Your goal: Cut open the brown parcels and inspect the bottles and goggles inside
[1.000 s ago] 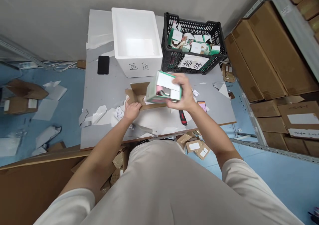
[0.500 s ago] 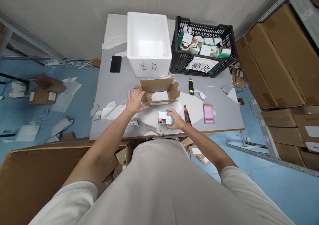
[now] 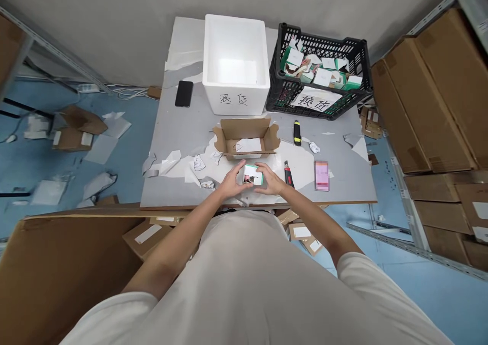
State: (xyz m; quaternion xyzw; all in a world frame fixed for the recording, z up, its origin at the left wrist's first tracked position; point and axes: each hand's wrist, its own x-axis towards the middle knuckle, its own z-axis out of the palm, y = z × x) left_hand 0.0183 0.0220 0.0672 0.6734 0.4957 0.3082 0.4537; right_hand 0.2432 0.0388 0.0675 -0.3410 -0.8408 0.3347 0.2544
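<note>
Near the table's front edge, a small white and green box [image 3: 253, 174] is held between both hands. My left hand [image 3: 231, 181] grips its left side, and my right hand [image 3: 270, 179] has its fingers on the right side. Just behind them stands an open cardboard box [image 3: 246, 126] with a white paper [image 3: 248, 145] inside. A red and black box cutter [image 3: 288, 173] lies to the right of my right hand. Further right is a phone with a pink screen [image 3: 322, 175].
A white foam box [image 3: 235, 101] and a black crate [image 3: 324, 42] of small boxes stand at the back. A black phone [image 3: 184, 93], a yellow and black cutter [image 3: 297, 133] and paper scraps lie on the table [image 3: 163, 131]. A large carton [image 3: 68, 253] is at the front left.
My left hand has left the open cardboard box and moved right and down to the small box. My right hand still holds that box. The view has shifted slightly.
</note>
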